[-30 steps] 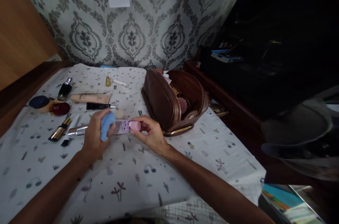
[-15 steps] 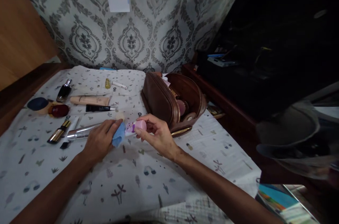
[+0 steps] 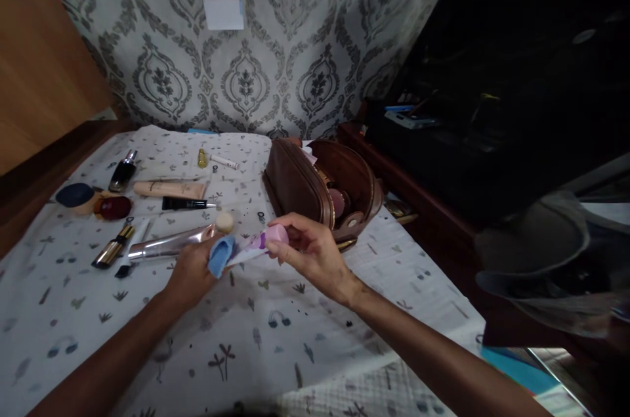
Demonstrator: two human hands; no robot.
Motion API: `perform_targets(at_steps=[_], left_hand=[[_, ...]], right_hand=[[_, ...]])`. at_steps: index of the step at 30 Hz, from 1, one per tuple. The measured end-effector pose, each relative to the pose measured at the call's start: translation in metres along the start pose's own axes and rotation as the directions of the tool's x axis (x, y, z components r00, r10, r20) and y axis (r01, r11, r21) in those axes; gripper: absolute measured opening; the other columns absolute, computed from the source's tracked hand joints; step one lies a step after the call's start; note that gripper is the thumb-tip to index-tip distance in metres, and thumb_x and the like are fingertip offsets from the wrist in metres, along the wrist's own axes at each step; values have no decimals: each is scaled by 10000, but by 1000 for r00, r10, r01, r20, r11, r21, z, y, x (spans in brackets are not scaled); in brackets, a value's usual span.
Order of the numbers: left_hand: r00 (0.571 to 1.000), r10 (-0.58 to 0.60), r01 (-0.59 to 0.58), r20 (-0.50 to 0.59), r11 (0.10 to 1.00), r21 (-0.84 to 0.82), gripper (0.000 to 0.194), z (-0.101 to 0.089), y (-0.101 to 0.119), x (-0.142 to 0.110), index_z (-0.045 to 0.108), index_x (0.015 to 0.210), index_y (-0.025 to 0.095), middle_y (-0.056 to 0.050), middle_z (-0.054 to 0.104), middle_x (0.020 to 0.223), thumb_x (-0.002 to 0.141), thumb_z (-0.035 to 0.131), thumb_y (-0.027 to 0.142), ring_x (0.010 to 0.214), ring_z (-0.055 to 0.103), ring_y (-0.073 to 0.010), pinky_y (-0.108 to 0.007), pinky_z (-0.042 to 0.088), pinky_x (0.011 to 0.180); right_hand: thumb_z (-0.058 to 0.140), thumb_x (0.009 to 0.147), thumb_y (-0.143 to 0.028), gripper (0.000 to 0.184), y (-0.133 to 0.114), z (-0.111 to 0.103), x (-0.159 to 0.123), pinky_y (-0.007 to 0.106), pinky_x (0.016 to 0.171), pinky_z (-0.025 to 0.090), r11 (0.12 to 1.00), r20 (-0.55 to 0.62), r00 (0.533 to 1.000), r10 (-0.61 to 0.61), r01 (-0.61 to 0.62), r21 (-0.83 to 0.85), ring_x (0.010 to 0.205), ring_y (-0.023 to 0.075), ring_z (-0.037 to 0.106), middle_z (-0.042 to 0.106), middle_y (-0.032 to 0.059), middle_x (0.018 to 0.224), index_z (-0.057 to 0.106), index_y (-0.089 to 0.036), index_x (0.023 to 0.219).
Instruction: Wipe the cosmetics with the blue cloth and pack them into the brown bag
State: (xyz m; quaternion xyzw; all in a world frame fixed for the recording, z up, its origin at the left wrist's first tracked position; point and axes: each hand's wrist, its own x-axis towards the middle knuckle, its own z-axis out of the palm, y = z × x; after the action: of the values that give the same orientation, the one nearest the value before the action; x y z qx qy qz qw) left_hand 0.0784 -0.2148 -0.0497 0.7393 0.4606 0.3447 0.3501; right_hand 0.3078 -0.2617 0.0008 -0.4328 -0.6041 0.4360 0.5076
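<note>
My right hand (image 3: 315,253) grips the pink cap of a white and purple tube (image 3: 253,247), which points left above the patterned cloth. Bunched in my left hand (image 3: 194,266) is a small blue cloth (image 3: 221,255), pressed against the tube's other end. Just beyond my left hand lies a silvery pink tube (image 3: 170,243), with a round cream-coloured piece (image 3: 224,222) at its right end. Behind my right hand an unzipped brown cosmetic bag (image 3: 298,180) holds a brush and other items, partly hidden inside.
On the left lie a beige tube (image 3: 170,190), a black tube (image 3: 187,204), a dark bottle (image 3: 123,172), a gold and black bottle (image 3: 113,247) and brushes. A small gold bottle (image 3: 202,158) and white stick (image 3: 224,161) lie farther back. A patterned wall (image 3: 246,75) rises behind.
My right hand has moved right with the tube, uncovering more of it from the blue cloth. My left hand has turned and slid slightly, exposing the silvery tube's right end.
</note>
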Motion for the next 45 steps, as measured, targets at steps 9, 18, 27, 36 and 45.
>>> perform_targets(at_steps=[9,18,27,36,45], left_hand=[[994,15,13,110,969,-248,358,24,29,10,581,671,187,-5,575,657,866,611,486,677,567,-168,-280,511,643],[876,226,-129,426,961,-245,382,53,84,25,626,1246,162,-49,684,867,945,495,357,805,621,-187,-301,516,741],[754,182,-382,632,903,196,744,92,119,40,89,1580,118,-86,714,933,957,447,306,795,671,-249,-344,508,699],[695,130,-395,707,891,225,825,100,112,39,140,1573,229,-107,652,1317,833,482,103,1061,665,-275,-434,537,887],[684,212,-442,698,882,165,1127,117,84,34,-35,1578,297,-95,604,1389,624,491,11,1193,620,-298,-457,559,885]], right_hand=[[768,808,-466,335,-34,-34,-3,220,521,533,1000,-48,999,-2,3,17,554,106,610,671,7,674,674,-159,902],[756,827,-485,306,-75,-86,-7,218,518,508,981,-278,949,-147,105,-161,562,107,613,683,14,692,708,-183,828],[775,819,-437,292,-80,-115,3,208,506,492,937,-377,894,-243,115,-330,525,85,592,675,5,673,717,-151,812],[779,814,-427,280,-80,-134,8,211,471,486,874,-346,897,-276,84,-479,505,89,590,686,9,683,703,-159,846],[731,826,-533,386,-73,-149,22,233,424,438,797,-273,936,-222,12,-604,467,100,553,654,18,655,662,-154,801]])
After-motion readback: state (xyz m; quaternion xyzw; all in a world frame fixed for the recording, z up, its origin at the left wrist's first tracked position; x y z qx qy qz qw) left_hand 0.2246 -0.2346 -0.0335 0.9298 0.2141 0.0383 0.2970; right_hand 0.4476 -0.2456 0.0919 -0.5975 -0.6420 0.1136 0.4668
